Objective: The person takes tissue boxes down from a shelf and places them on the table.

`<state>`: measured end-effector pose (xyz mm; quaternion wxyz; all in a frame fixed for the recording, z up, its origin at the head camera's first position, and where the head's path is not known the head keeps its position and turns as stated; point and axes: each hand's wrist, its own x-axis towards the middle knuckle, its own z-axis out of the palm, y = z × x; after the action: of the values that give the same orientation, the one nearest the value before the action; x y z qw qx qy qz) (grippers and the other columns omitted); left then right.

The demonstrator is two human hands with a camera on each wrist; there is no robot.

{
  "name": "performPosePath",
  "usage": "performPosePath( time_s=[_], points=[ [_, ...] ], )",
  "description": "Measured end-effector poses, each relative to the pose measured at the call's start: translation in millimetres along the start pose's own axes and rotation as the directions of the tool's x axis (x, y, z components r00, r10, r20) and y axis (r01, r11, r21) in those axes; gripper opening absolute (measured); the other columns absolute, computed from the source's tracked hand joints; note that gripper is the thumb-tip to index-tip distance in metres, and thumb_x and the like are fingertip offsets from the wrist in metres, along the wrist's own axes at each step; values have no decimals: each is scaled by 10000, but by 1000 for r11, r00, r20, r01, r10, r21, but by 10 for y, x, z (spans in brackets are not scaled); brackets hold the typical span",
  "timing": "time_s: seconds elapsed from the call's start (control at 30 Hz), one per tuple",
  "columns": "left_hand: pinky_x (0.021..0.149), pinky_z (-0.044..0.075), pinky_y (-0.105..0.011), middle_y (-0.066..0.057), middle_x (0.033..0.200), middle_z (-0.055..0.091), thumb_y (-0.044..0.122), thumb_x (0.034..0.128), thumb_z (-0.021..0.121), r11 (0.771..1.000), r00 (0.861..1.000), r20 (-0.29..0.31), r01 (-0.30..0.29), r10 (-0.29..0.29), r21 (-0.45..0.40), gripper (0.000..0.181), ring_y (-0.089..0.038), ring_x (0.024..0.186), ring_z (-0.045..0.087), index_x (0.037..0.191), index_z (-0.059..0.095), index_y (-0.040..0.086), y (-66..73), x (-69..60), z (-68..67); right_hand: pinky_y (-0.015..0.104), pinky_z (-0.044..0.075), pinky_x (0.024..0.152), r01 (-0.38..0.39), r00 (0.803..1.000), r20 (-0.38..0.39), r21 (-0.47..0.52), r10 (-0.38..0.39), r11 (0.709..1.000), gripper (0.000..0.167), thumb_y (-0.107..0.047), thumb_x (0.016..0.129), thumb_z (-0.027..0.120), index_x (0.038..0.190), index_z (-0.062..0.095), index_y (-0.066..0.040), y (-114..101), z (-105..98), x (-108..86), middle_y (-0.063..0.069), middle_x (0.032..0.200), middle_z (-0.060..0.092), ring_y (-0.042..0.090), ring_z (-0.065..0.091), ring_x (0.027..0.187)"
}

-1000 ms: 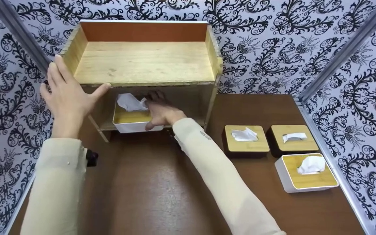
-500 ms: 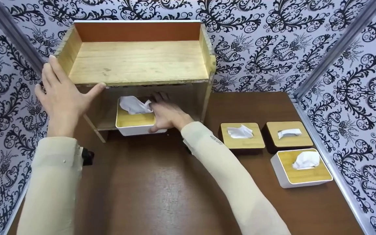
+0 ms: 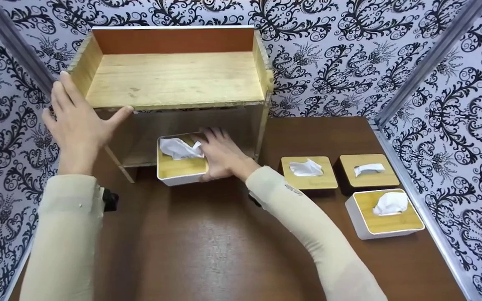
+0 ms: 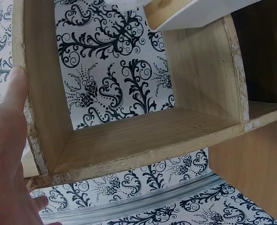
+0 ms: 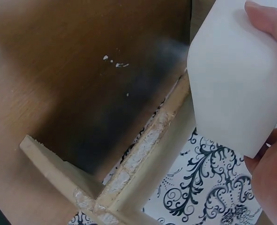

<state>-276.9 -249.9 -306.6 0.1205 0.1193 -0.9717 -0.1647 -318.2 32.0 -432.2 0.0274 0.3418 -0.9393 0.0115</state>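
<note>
My right hand [image 3: 223, 158] grips a white tissue box [image 3: 178, 168] with a wooden lid by its right end, thumb at the front and fingers behind. A white tissue sticks up from its slot. The box is at the front of the lower compartment of a wooden shelf unit [image 3: 174, 79], slightly tilted. In the right wrist view, the box's white side [image 5: 234, 79] hangs off the shelf boards. My left hand [image 3: 80, 123] rests on the unit's upper left corner, fingers straight along the side panel and thumb spread toward the front edge.
On the brown table [image 3: 207, 251], to the right, stand two dark tissue boxes with wooden lids, one left [image 3: 309, 173] and one right [image 3: 368, 170]. A second white tissue box [image 3: 385, 213] stands before them. Patterned walls [image 3: 329, 75] enclose the table.
My right hand has drawn the white tissue box forward and slightly right, out of the lower compartment. My left hand stays on the shelf corner. The head view has shifted a little.
</note>
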Motion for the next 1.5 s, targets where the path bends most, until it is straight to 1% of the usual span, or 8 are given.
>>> performPosePath(
  time_s=[0.13, 0.33, 0.5, 0.6, 0.77, 1.1, 1.33, 1.5],
  points=[
    [1167, 15, -703, -230, 1616, -155, 905, 700, 457, 1000, 1000, -6, -1, 1, 3, 1355, -413, 1512, -22, 1508, -277, 102, -7, -11, -8, 503, 300, 1156, 21, 999, -28, -21, -21, 1000, 1217, -738, 556, 740, 1538, 258, -204, -37, -5, -95, 159, 1532, 332, 335, 312, 1403],
    [1162, 29, -709, -236, 1617, -139, 898, 704, 467, 1000, 1000, -10, 3, -3, 6, 1352, -412, 1512, -8, 1512, -269, 101, -21, -17, -2, 491, 283, 1178, 38, 999, -34, -50, -39, 998, 1252, -743, 545, 748, 1544, 245, -180, -81, 31, -234, 172, 1521, 333, 340, 319, 1398],
    [1160, 7, -713, -234, 1615, -158, 901, 704, 459, 1000, 1000, 0, 0, 0, 4, 1352, -415, 1512, -30, 1508, -276, 100, -12, -14, 6, 482, 289, 1178, 48, 998, -41, -83, -51, 995, 1246, -760, 549, 730, 1536, 257, -166, -83, 70, -349, 166, 1509, 338, 336, 332, 1390],
    [1159, 17, -715, -236, 1615, -153, 901, 706, 458, 1000, 1000, 0, -2, 2, 3, 1351, -417, 1511, -22, 1510, -271, 97, -6, -18, 4, 480, 289, 1177, 48, 998, -43, -85, -52, 995, 1245, -763, 549, 724, 1536, 260, -164, -76, 85, -415, 163, 1506, 337, 336, 335, 1384],
    [1155, 28, -720, -242, 1614, -147, 903, 707, 452, 1000, 1000, -5, -4, 4, 12, 1349, -422, 1510, -12, 1512, -265, 90, -5, -22, -15, 482, 287, 1175, 54, 997, -55, -60, -57, 997, 1243, -754, 536, 738, 1526, 274, -162, -69, 106, -520, 158, 1493, 345, 341, 344, 1369],
    [1148, 31, -728, -242, 1611, -164, 915, 701, 434, 1000, 1000, 6, -2, 2, 24, 1358, -428, 1507, -24, 1505, -279, 84, -2, -23, -37, 482, 276, 1176, 66, 997, -49, -9, -67, 998, 1222, -731, 535, 755, 1516, 303, -160, -17, 156, -782, 127, 1463, 360, 336, 357, 1345],
    [1151, 52, -722, -246, 1617, -126, 906, 701, 454, 1000, 1000, -16, -12, 12, 13, 1352, -424, 1509, 7, 1518, -252, 93, 10, -9, -10, 492, 291, 1166, 71, 997, -42, -28, -72, 997, 1224, -718, 510, 780, 1502, 321, -165, 66, 199, -986, 128, 1450, 367, 339, 369, 1329],
    [1147, 52, -729, -251, 1612, -143, 921, 700, 417, 1000, 1000, -7, -11, 11, 21, 1348, -433, 1506, -5, 1514, -256, 84, 8, 2, -6, 495, 282, 1172, 62, 998, -30, -22, -63, 998, 1230, -717, 505, 785, 1504, 322, -168, 137, 245, -1150, 126, 1462, 360, 343, 365, 1334]
  ],
)
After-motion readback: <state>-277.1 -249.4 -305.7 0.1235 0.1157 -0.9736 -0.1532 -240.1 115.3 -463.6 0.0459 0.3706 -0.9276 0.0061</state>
